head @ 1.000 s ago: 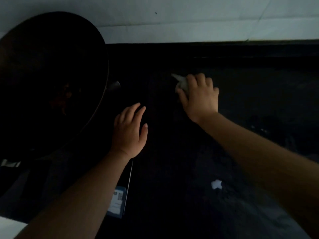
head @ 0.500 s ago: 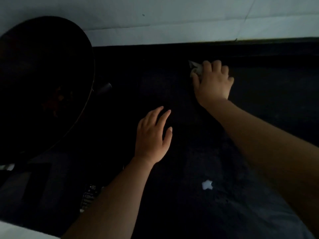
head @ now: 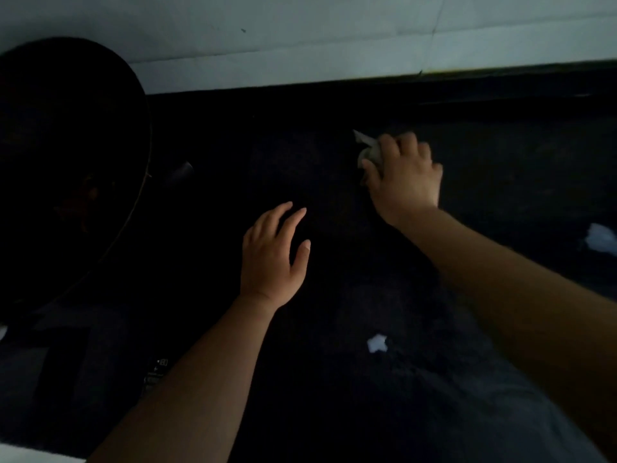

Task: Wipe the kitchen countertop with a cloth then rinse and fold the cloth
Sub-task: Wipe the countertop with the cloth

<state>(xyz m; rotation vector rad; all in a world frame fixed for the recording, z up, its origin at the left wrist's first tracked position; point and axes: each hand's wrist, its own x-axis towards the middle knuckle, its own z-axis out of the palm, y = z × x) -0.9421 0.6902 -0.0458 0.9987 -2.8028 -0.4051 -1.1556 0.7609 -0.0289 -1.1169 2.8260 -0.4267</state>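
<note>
The countertop [head: 334, 379] is black and very dark. My right hand [head: 405, 177] presses a small pale cloth [head: 367, 148] onto it near the back wall; only a corner of the cloth sticks out past my fingers, the rest is hidden under my palm. My left hand [head: 273, 255] rests flat on the counter nearer to me and to the left of the right hand, fingers spread, holding nothing.
A large black wok [head: 66, 168] fills the left side, its short handle [head: 182, 172] pointing right. A white tiled wall [head: 300, 38] runs along the back. A white scrap [head: 377, 343] lies on the counter, and another pale patch [head: 601, 237] at the right edge.
My right hand with the cloth slid away toward the back wall, then came back nearer to me. My left hand shifted right along the counter.
</note>
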